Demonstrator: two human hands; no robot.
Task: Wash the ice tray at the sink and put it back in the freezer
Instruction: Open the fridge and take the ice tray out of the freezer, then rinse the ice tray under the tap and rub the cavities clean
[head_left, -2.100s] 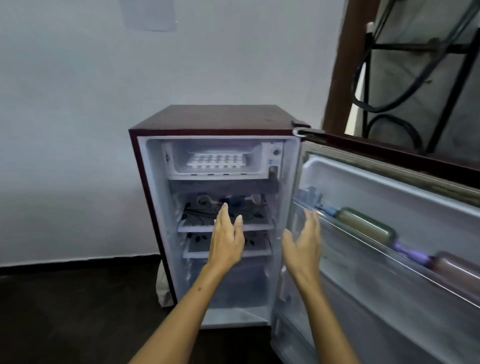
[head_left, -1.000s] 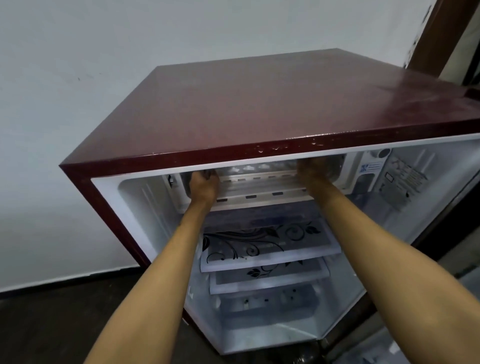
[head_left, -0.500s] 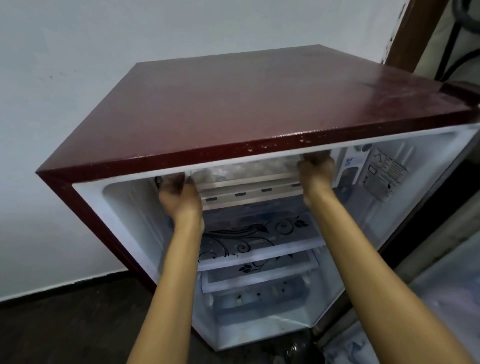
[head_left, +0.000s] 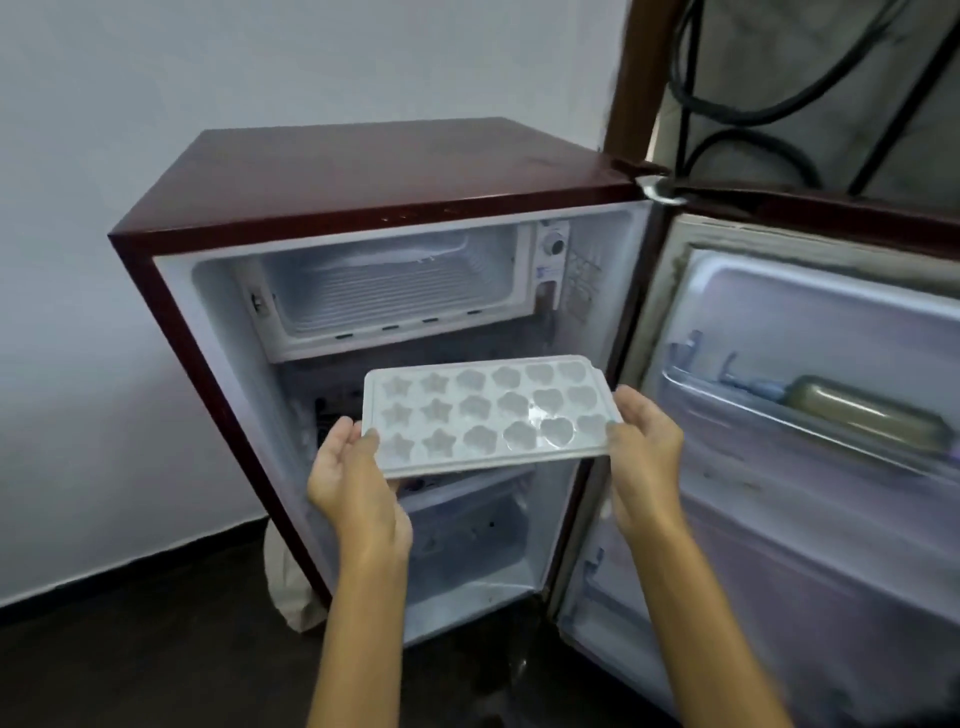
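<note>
Before fridge, tray was out of freezer, held level: left hand gripped 9 o'clock end, right hand 3 o'clock end. Removal step; next needed carry to sink, unseen.

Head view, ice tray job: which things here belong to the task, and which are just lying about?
Part of the job:
ice tray, held at its short ends
left hand
right hand
freezer compartment, open, with no tray in it
fridge door, open

Just lying about:
bottle on the door shelf
black cables
</note>
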